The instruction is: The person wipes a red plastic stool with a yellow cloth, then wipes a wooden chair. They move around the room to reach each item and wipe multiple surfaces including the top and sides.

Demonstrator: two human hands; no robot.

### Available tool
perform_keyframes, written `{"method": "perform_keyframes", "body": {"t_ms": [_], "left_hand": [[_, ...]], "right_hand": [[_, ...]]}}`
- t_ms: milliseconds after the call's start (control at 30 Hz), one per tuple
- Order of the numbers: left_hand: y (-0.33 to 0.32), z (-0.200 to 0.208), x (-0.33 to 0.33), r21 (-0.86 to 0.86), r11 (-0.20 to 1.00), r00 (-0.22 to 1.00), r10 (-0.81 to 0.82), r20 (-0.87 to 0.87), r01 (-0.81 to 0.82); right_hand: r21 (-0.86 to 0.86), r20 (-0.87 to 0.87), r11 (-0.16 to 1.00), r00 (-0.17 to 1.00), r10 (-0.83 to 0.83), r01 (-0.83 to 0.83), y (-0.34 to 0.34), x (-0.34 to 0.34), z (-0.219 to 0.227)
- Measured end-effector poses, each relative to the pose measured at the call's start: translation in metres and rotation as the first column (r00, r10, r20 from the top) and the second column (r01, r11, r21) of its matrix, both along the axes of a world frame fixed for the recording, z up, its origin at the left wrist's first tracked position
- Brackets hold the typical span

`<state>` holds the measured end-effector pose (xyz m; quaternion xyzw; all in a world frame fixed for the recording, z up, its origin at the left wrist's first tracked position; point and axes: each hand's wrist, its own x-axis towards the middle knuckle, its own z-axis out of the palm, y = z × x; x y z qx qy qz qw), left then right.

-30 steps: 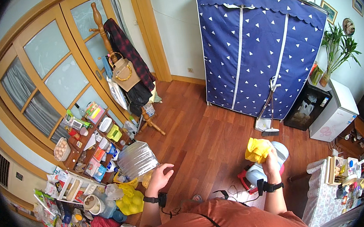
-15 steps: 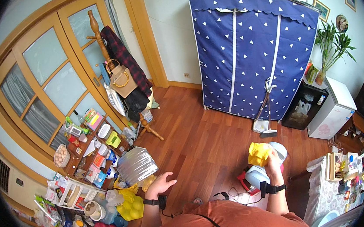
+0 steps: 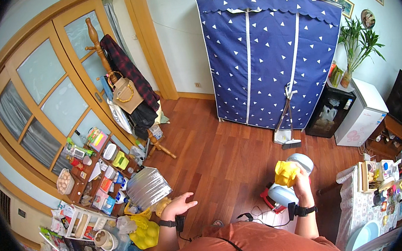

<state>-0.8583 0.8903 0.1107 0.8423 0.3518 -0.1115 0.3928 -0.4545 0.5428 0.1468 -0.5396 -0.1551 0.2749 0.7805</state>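
A bunched yellow cloth (image 3: 285, 172) is gripped in my right hand (image 3: 302, 181), in front of me to the right. Below and behind that hand is a small light blue padded chair (image 3: 284, 196) with red parts near the floor, partly hidden by my hand and arm. I cannot tell whether the cloth touches the chair. My left hand (image 3: 179, 204) holds nothing, its fingers stretched apart over the floor. Nearest to it, on the left, stands a box-like thing wrapped in shiny silver foil (image 3: 149, 187).
Crowded shelves (image 3: 101, 183) and yellow plastic bags (image 3: 144, 231) lie left. A wooden coat rack (image 3: 102, 52) stands beyond them. Ahead are a blue fabric wardrobe (image 3: 271, 55), a broom and dustpan (image 3: 285, 135), and a small white fridge (image 3: 362, 115). A cloth-covered table (image 3: 351, 208) stands right.
The view has turned slightly, so the room sits a little further left in it. My right hand still grips the yellow cloth and my left hand stays open.
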Motion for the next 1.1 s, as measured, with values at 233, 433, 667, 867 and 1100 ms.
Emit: {"method": "perform_keyframes", "body": {"t_ms": [233,433,667,867,1100], "left_hand": [[0.001,-0.011,0.001,-0.04,0.999,0.999,0.013,0.034,-0.012],[0.0,-0.006,0.002,-0.051,0.999,1.0,0.016,0.014,-0.015],[-0.004,-0.004,0.008,-0.045,0.999,0.999,-0.001,0.04,0.003],[-0.007,-0.009,0.008,-0.055,0.998,0.999,-0.004,0.034,0.006],[-0.008,-0.018,0.0,-0.043,0.999,0.998,0.002,0.056,0.0]], "right_hand": [[0.001,-0.03,1.0,0.999,0.017,-0.017,-0.001,-0.003,0.004],[-0.015,-0.037,1.0,0.999,-0.002,0.002,0.001,-0.003,0.0],[-0.034,0.007,0.999,1.0,-0.007,0.007,-0.008,-0.003,-0.002],[0.01,0.011,1.0,1.0,-0.014,0.014,-0.016,-0.007,0.002],[-0.011,0.021,1.0,1.0,-0.002,0.002,-0.019,-0.008,-0.001]]}}
